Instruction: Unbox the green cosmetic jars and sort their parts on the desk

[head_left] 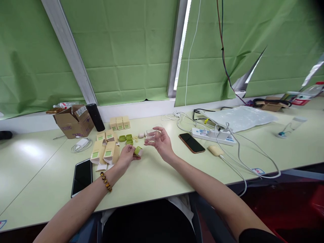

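My left hand (126, 157) is closed around a small green-and-white piece (138, 151), just above the table. A beaded bracelet (105, 182) circles that wrist. In my right hand (164, 144), thumb and fingers grip a clear plastic cup-like piece (151, 135). Just beyond both hands lie several small green square trays (122, 138), a few tiny yellowish bits (136, 137) and a small whitish piece (141, 135). Several cream boxes with green labels (111, 152) stand left of my left hand, some with flaps open.
A dark-screened phone (82, 177) lies at the left, another phone (191, 143) at the right. Behind stand a cardboard box (73, 123) and a black cylinder (95, 117). A power strip (213, 136), loose white cables, a cream mouse-like object (215, 150) and bubble wrap (240, 118) occupy the right.
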The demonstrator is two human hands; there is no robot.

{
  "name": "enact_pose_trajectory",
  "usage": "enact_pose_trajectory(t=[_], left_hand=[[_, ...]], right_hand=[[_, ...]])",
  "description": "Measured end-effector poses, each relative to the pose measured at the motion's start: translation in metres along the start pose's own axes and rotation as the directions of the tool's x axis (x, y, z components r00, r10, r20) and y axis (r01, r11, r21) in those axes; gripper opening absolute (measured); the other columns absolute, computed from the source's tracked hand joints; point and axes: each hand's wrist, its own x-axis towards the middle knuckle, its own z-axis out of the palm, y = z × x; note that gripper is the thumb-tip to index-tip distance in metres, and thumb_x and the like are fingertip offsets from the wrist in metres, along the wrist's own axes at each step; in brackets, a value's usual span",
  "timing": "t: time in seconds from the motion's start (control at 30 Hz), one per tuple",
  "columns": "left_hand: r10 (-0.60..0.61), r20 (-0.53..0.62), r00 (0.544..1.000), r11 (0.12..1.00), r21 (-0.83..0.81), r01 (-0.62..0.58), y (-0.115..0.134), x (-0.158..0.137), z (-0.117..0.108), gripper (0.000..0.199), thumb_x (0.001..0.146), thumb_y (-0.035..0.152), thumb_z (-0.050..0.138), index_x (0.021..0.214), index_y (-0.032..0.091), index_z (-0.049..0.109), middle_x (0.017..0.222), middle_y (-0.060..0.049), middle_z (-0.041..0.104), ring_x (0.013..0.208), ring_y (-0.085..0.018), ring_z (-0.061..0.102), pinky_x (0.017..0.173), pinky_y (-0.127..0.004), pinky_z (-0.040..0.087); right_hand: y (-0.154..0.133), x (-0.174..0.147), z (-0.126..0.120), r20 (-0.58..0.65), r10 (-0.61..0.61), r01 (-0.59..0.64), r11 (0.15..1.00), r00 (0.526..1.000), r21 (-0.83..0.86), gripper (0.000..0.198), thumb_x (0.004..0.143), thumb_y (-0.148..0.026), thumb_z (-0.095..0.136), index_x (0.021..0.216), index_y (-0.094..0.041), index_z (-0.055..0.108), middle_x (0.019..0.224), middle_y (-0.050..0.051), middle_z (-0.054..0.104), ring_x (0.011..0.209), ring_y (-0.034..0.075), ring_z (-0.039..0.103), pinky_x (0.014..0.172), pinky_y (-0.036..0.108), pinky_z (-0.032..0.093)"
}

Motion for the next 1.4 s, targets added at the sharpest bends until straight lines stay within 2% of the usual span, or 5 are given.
enact_pose_trajectory(t=[0.23, 0.57, 0.83, 1.13, 1.4], left_hand=[[0.01, 0.0, 1.0, 1.0, -0.008, -0.01, 0.0, -0.002, 0.0, 0.02, 0.099, 0.027, 0.068, 0.09, 0.016, 0.054, 0.085, -0.007, 0.068, 0.073, -0.018, 0.072, 0.069, -0.038, 0.068], [-0.003, -0.017, 1.0, 1.0, -0.002, 0.003, 0.0, -0.001, 0.0, 0.02, 0.099, 0.027, 0.069, 0.091, 0.016, 0.054, 0.088, -0.007, 0.068, 0.076, -0.018, 0.073, 0.072, -0.039, 0.068], [0.006, 0.002, 1.0, 1.0, -0.005, -0.006, -0.001, -0.002, 0.0, 0.02, 0.099, 0.027, 0.068, 0.091, 0.016, 0.053, 0.088, -0.007, 0.069, 0.076, -0.018, 0.073, 0.071, -0.038, 0.068], [0.017, 0.007, 1.0, 1.0, -0.016, -0.017, -0.004, 0.001, -0.002, 0.024, 0.096, 0.032, 0.073, 0.091, 0.016, 0.055, 0.089, -0.008, 0.069, 0.077, -0.018, 0.073, 0.071, -0.038, 0.068], [0.005, -0.001, 1.0, 1.0, 0.011, -0.005, -0.001, -0.001, 0.0, 0.02, 0.1, 0.026, 0.067, 0.089, 0.016, 0.054, 0.086, -0.007, 0.068, 0.074, -0.017, 0.072, 0.071, -0.037, 0.068]], right_hand=[[-0.012, 0.01, -0.009, 0.106, 0.319, -0.333, 0.926, 0.942, 0.179, 0.047, 0.093, -0.072, 0.059, 0.105, -0.028, 0.054, 0.083, 0.002, 0.07, 0.067, 0.019, 0.066, 0.06, 0.032, 0.057], [-0.014, 0.006, -0.01, 0.14, 0.265, -0.285, 0.947, 0.954, 0.147, 0.03, 0.097, -0.058, 0.055, 0.104, -0.029, 0.051, 0.089, 0.004, 0.071, 0.07, 0.019, 0.064, 0.064, 0.034, 0.052], [0.003, 0.016, -0.02, 0.0, 0.209, -0.207, 0.967, 0.978, 0.147, 0.043, 0.091, -0.066, 0.066, 0.086, -0.024, 0.061, 0.094, 0.008, 0.076, 0.082, 0.022, 0.073, 0.067, 0.034, 0.06], [-0.013, 0.011, -0.013, 0.168, 0.262, -0.294, 0.933, 0.95, 0.207, 0.038, 0.092, -0.052, 0.071, 0.107, -0.017, 0.074, 0.117, 0.013, 0.078, 0.121, 0.031, 0.073, 0.108, 0.048, 0.058], [-0.013, 0.017, -0.02, 0.074, 0.18, -0.185, 0.98, 0.981, 0.068, 0.03, 0.082, -0.041, 0.088, 0.098, -0.018, 0.077, 0.088, 0.004, 0.078, 0.078, 0.017, 0.077, 0.077, 0.032, 0.065]])
